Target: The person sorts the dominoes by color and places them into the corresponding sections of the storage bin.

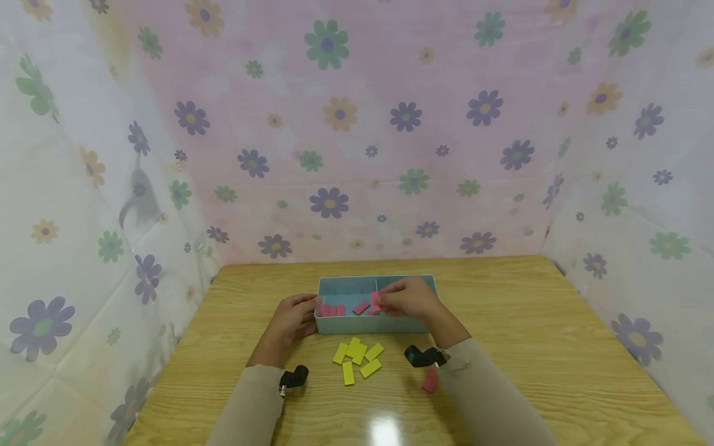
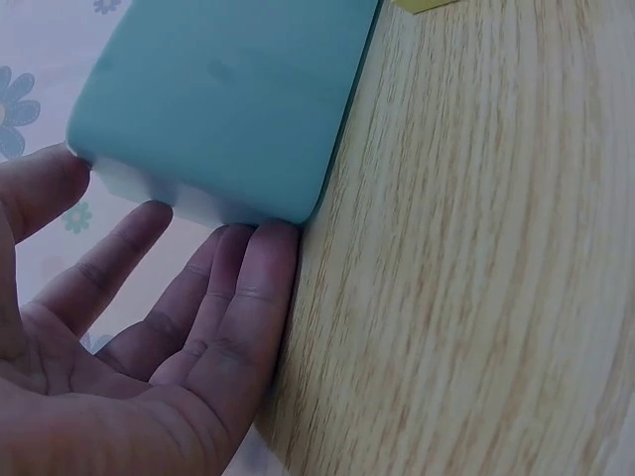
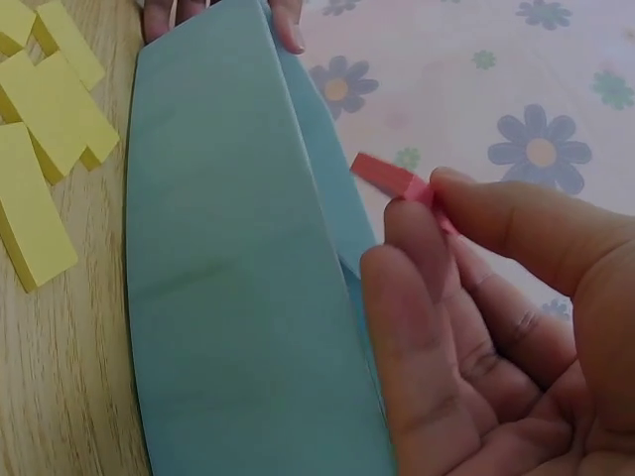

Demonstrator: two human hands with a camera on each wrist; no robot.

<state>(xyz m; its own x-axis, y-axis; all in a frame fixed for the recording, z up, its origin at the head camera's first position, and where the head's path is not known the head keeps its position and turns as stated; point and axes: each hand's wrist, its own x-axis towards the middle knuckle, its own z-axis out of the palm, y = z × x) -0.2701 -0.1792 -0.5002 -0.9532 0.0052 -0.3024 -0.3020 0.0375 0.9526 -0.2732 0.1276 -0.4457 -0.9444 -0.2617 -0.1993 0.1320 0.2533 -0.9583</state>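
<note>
A light blue divided box [image 1: 368, 326] sits on the table in the head view. My left hand [image 1: 292, 319] is at its left end; in the left wrist view the fingertips touch the end wall [image 2: 149, 185], with the fingers fairly straight. Over the box, my right hand [image 1: 411, 300] pinches a pink block [image 3: 390, 178] between thumb and fingers, near the divider. Inside the left compartment, several pink blocks [image 1: 332, 311] stand in a row at the left. Another pink block [image 1: 361, 307] lies tilted near the middle. The right compartment is partly hidden by the right hand.
Several yellow blocks [image 1: 348, 373] lie in front of the box, some overlapping. A single pink block [image 1: 430, 380] lies on the wooden table [image 1: 502, 310] beneath the right wrist. Flowered cloth [image 1: 368, 167] hangs behind the table and at both sides.
</note>
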